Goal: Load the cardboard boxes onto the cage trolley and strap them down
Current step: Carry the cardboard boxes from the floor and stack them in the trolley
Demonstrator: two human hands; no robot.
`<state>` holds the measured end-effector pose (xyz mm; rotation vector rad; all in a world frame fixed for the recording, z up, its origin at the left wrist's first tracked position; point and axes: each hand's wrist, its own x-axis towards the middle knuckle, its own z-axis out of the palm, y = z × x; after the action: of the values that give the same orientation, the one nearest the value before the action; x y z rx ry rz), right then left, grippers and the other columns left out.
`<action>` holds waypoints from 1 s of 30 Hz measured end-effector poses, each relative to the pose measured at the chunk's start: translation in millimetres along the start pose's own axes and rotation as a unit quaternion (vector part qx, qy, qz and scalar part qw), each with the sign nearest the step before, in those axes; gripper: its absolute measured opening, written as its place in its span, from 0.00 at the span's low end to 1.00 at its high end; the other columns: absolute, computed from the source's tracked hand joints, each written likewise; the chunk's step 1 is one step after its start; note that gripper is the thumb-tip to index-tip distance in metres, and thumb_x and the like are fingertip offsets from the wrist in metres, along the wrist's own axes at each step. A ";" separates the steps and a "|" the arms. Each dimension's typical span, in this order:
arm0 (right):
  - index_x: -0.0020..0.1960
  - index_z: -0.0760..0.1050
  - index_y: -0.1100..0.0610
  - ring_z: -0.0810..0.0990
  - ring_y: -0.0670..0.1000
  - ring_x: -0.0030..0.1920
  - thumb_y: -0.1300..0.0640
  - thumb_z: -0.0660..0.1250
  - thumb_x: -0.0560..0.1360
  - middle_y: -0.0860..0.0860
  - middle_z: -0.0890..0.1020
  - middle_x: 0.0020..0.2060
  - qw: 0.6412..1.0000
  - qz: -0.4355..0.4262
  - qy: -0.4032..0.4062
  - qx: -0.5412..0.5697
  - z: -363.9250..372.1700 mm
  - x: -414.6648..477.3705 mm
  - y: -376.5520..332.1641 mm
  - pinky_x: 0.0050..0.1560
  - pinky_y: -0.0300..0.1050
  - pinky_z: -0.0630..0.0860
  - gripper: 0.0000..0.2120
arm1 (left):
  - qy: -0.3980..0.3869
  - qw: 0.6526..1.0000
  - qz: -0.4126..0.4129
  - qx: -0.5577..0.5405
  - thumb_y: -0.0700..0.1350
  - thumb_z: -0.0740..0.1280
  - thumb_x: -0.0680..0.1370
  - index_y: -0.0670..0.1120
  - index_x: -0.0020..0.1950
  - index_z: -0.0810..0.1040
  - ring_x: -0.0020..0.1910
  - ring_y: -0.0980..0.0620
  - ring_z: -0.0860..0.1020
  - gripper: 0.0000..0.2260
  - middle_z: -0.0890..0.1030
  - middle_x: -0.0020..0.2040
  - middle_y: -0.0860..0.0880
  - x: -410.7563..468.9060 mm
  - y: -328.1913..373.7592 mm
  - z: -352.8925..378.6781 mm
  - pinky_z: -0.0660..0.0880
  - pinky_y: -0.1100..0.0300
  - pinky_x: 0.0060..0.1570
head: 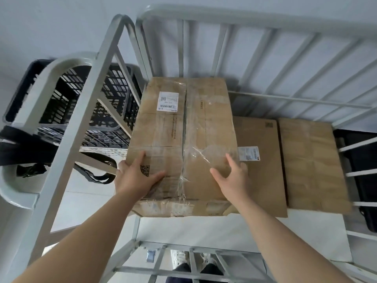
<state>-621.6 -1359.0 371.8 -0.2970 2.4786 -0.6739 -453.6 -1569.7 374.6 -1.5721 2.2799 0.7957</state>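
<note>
A large taped cardboard box with a white label lies inside the grey cage trolley, against its left side. My left hand lies flat on the box's near left corner, fingers straight. On the near right part of the box top my right hand presses with spread fingers. Two lower cardboard boxes sit to the right: a middle one with a small label and a right one. A black strap hangs on the trolley's left frame.
A black plastic crate stands outside the trolley at the left. Another dark crate shows beyond the right bars. The trolley's near rail crosses the bottom, with my shoes seen through it. A white wall is behind.
</note>
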 end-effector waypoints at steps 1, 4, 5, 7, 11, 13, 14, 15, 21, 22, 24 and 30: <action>0.75 0.58 0.41 0.76 0.56 0.58 0.35 0.66 0.70 0.54 0.69 0.67 1.000 -0.006 0.006 -0.011 -0.1 0.1 -0.9 0.56 0.50 0.75 0.36 | 0.004 1.000 0.001 0.000 0.77 0.66 0.59 0.66 0.73 0.55 0.65 0.40 0.67 0.46 0.63 0.67 0.42 0.4 -1.0 0.8 0.69 0.46 0.62; 0.75 0.55 0.40 0.78 0.57 0.52 0.36 0.67 0.70 0.55 0.66 0.65 0.999 -0.002 -0.008 -0.034 8.5 6.1 0.3 0.46 0.43 0.71 0.38 | -0.003 1.000 0.001 0.025 0.74 0.68 0.61 0.66 0.74 0.52 0.64 0.38 0.67 0.46 0.61 0.67 0.39 8.6 -5.7 7.4 0.71 0.44 0.61; 0.75 0.54 0.39 0.79 0.57 0.50 0.36 0.67 0.70 0.56 0.66 0.64 0.999 0.001 -0.019 -0.039 14.1 7.3 1.3 0.45 0.43 0.70 0.39 | -0.009 0.999 -0.001 0.037 0.74 0.68 0.61 0.66 0.74 0.51 0.65 0.37 0.66 0.46 0.61 0.68 0.39 12.1 -8.6 11.1 0.70 0.44 0.62; 0.76 0.52 0.39 0.79 0.57 0.46 0.36 0.68 0.70 0.56 0.65 0.63 0.998 0.001 -0.036 -0.045 25.7 8.0 4.3 0.45 0.43 0.72 0.40 | -0.017 0.998 -0.005 0.052 0.72 0.69 0.62 0.65 0.75 0.49 0.65 0.36 0.66 0.47 0.60 0.69 0.38 17.4 -15.2 18.8 0.70 0.44 0.62; 0.76 0.49 0.38 0.75 0.54 0.39 0.37 0.70 0.68 0.56 0.65 0.59 0.998 0.007 -0.045 -0.047 44.7 10.0 12.7 0.44 0.43 0.73 0.43 | -0.027 0.997 -0.012 0.069 0.71 0.69 0.64 0.65 0.75 0.46 0.65 0.37 0.66 0.48 0.60 0.69 0.37 22.8 -26.2 32.2 0.70 0.45 0.61; 0.76 0.48 0.37 0.75 0.53 0.37 0.37 0.70 0.68 0.56 0.66 0.57 0.997 0.011 -0.052 -0.059 53.6 9.4 17.5 0.44 0.43 0.73 0.44 | -0.035 0.996 -0.009 0.083 0.71 0.69 0.65 0.65 0.76 0.44 0.65 0.37 0.66 0.48 0.60 0.69 0.35 22.5 -31.1 39.5 0.71 0.46 0.60; 0.76 0.47 0.37 0.75 0.53 0.37 0.37 0.70 0.68 0.56 0.66 0.57 0.996 0.011 -0.056 -0.065 58.1 8.5 20.2 0.43 0.43 0.73 0.45 | -0.040 0.995 -0.009 0.090 0.71 0.68 0.65 0.65 0.76 0.43 0.66 0.37 0.66 0.48 0.59 0.70 0.35 21.8 -33.8 43.1 0.72 0.46 0.60; 0.76 0.46 0.38 0.75 0.53 0.37 0.37 0.70 0.68 0.57 0.66 0.57 0.996 0.010 -0.058 -0.072 62.6 7.6 22.8 0.41 0.43 0.73 0.45 | -0.042 0.994 -0.009 0.096 0.70 0.68 0.66 0.64 0.76 0.42 0.67 0.37 0.65 0.48 0.59 0.71 0.35 21.5 -36.7 46.5 0.72 0.46 0.61; 0.76 0.48 0.38 0.76 0.54 0.38 0.36 0.71 0.68 0.56 0.67 0.54 0.996 0.007 -0.034 -0.077 72.4 8.7 28.3 0.40 0.44 0.73 0.45 | -0.043 0.992 -0.007 0.118 0.70 0.66 0.68 0.63 0.76 0.39 0.68 0.38 0.63 0.47 0.56 0.71 0.36 20.6 -40.2 55.2 0.68 0.46 0.63; 0.76 0.47 0.39 0.76 0.55 0.39 0.37 0.71 0.68 0.56 0.67 0.54 0.996 0.008 -0.041 -0.077 71.2 8.2 27.3 0.41 0.45 0.74 0.45 | -0.048 0.991 -0.009 0.121 0.70 0.65 0.69 0.63 0.76 0.38 0.69 0.38 0.61 0.46 0.54 0.71 0.36 19.3 -38.5 54.7 0.66 0.46 0.64; 0.77 0.48 0.40 0.77 0.59 0.47 0.38 0.70 0.70 0.58 0.67 0.56 0.994 0.008 -0.053 -0.093 66.3 7.0 23.7 0.48 0.48 0.75 0.44 | -0.050 0.989 -0.010 0.136 0.69 0.64 0.70 0.61 0.76 0.38 0.71 0.38 0.58 0.45 0.51 0.73 0.35 16.1 -34.0 51.6 0.62 0.46 0.68; 0.74 0.64 0.52 0.58 0.56 0.74 0.46 0.65 0.76 0.57 0.60 0.75 0.983 -0.082 -0.041 -0.159 35.6 -8.6 -0.6 0.71 0.50 0.61 0.28 | -0.016 0.985 0.069 0.159 0.64 0.61 0.76 0.50 0.77 0.52 0.72 0.41 0.61 0.36 0.62 0.74 0.43 -10.0 -8.8 30.0 0.61 0.47 0.68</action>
<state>-594.5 -1370.8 350.2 -0.6416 2.4948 -0.3163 -444.5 -1547.1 352.5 -1.2614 2.3706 0.4532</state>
